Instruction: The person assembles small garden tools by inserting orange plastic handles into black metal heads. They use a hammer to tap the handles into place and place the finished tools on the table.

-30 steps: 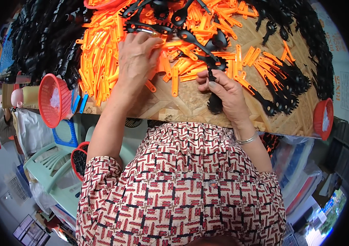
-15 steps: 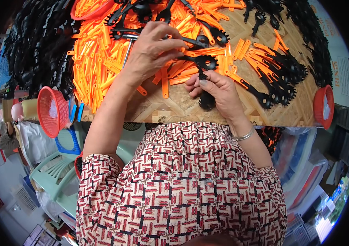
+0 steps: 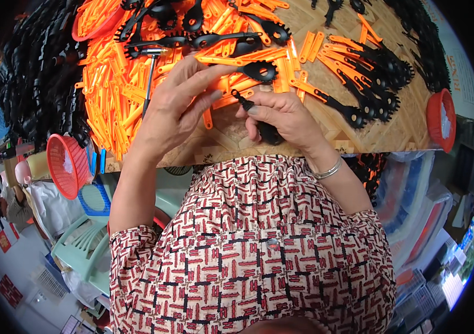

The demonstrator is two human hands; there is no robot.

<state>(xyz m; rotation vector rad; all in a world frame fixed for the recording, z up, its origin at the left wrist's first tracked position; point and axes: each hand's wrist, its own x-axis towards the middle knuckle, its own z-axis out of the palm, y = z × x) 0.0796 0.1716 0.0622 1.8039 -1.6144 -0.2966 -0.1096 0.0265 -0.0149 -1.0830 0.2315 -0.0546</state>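
Observation:
My right hand point(image 3: 287, 117) is closed on a black utensil head point(image 3: 270, 134) at the table's near edge. Its thin neck points up and left out of my fingers, while the rounded bowl hangs below them; part of it is covered by the hand. My left hand point(image 3: 173, 114) hovers over the near side of a heap of orange handles point(image 3: 109, 94), thumb and forefinger apart with nothing visible between them. Just beyond its forefinger lies a black spaghetti server head point(image 3: 260, 72). A hammer point(image 3: 151, 72) with a metal head rests on the heap beside the left hand.
Several orange-handled black spaghetti servers point(image 3: 367, 94) lie together at the right. Black pieces are piled high at the left point(image 3: 36, 72) and far right point(image 3: 423, 44). Red baskets stand at the left edge point(image 3: 65, 167) and right edge point(image 3: 441, 121). A green chair point(image 3: 84, 250) is below left.
My left hand has drawn back toward me and its thumb and forefinger have spread. My right hand has shifted left with the black utensil head. The view has shifted slightly too.

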